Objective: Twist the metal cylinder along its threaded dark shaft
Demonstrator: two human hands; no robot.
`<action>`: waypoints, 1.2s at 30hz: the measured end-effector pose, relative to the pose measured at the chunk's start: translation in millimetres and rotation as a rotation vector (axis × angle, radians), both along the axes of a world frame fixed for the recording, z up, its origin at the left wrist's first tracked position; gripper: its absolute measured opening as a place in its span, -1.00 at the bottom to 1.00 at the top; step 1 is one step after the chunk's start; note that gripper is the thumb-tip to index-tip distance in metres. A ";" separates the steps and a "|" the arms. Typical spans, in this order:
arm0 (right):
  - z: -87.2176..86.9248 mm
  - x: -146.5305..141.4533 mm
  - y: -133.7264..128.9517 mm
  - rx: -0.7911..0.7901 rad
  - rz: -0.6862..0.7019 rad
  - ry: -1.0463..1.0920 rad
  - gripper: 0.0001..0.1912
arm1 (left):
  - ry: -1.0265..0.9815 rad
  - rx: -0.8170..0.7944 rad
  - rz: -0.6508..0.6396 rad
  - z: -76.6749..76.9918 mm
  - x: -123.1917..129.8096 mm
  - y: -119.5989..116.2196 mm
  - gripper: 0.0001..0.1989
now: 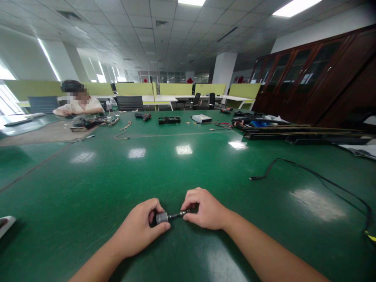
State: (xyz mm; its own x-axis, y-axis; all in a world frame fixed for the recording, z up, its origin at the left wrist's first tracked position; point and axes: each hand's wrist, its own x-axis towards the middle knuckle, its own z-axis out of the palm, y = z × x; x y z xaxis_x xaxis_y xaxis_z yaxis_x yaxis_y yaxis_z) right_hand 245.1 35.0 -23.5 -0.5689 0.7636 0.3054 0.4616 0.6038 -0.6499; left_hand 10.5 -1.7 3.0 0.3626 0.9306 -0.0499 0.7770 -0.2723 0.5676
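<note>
A small grey metal cylinder (162, 218) with a thin dark shaft (176, 215), like a small motor, lies level just over the green table or on it. My left hand (141, 227) is closed around the cylinder, thumb in front and fingers behind. At the shaft's far end, my right hand (204, 209) pinches a ridged, spring-like tip (184, 212) between thumb and fingers. Part of that tip is hidden by the fingers. Whether the cylinder touches the tabletop, I cannot tell.
A black cable (317, 172) curves across the right side. Farther back are a power drill (143, 116), a black slotted part (169, 120), a silver box-shaped drive (201, 118) and long dark rails (270, 135). A person (79, 102) sits at the far left.
</note>
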 end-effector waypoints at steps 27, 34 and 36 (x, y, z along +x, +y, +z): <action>0.2 -13.7 -14.0 -0.019 0.062 0.000 -0.85 | 0.010 0.008 -0.041 -0.3 -0.4 1.2 -0.78; 2.5 -13.5 -13.8 -0.019 0.057 -0.016 -0.85 | 0.024 0.003 -0.029 -1.3 -0.4 0.6 -0.78; 2.2 -13.8 -13.5 -0.012 0.061 -0.015 -0.85 | 0.024 0.010 -0.031 -2.1 -0.9 0.9 -0.77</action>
State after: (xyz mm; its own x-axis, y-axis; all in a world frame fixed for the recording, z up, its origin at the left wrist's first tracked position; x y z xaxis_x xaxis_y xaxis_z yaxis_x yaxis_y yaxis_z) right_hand 231.3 21.5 -21.2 -0.6189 0.7309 0.2875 0.4342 0.6235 -0.6502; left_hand 9.6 -0.7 0.8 0.3898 0.9196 -0.0499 0.7815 -0.3016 0.5461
